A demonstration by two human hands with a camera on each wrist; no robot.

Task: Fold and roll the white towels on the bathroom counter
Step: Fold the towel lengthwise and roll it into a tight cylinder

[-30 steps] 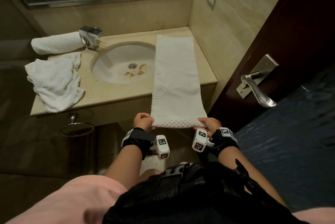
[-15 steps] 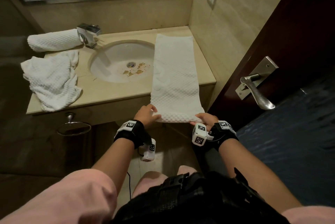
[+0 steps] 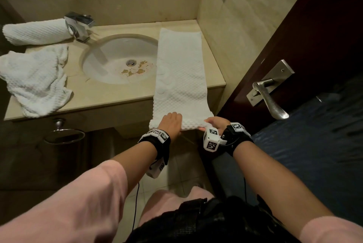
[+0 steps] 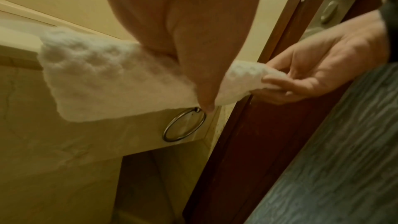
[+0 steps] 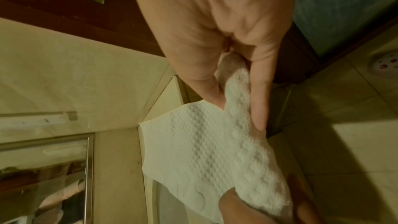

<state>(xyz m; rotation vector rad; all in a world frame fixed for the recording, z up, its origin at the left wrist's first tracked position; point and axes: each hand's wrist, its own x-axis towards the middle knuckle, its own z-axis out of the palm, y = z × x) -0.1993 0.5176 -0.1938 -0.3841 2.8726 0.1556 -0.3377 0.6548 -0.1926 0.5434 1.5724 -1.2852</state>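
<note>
A long folded white towel [image 3: 180,69] lies on the counter [image 3: 110,97] right of the sink, its near end hanging over the front edge. That near end is turned over into a small roll [image 3: 193,124]. My left hand [image 3: 170,123] lies over the roll's left part with its fingers curled round it. My right hand [image 3: 214,124] pinches the roll's right end between thumb and fingers. The right wrist view shows the thumb and a finger [image 5: 259,108] clamping the towel [image 5: 193,151]. In the left wrist view the towel [image 4: 112,83] hides my left fingers.
A finished rolled towel [image 3: 35,31] lies at the back left beside the faucet [image 3: 78,26]. A crumpled white towel [image 3: 35,81] sits left of the sink [image 3: 119,60]. A towel ring [image 3: 63,134] hangs below the counter. The dark door with its handle [image 3: 271,97] stands close on the right.
Both hands have lifted the hanging end and turned it over into a first roll. My left hand has turned palm down onto the towel.
</note>
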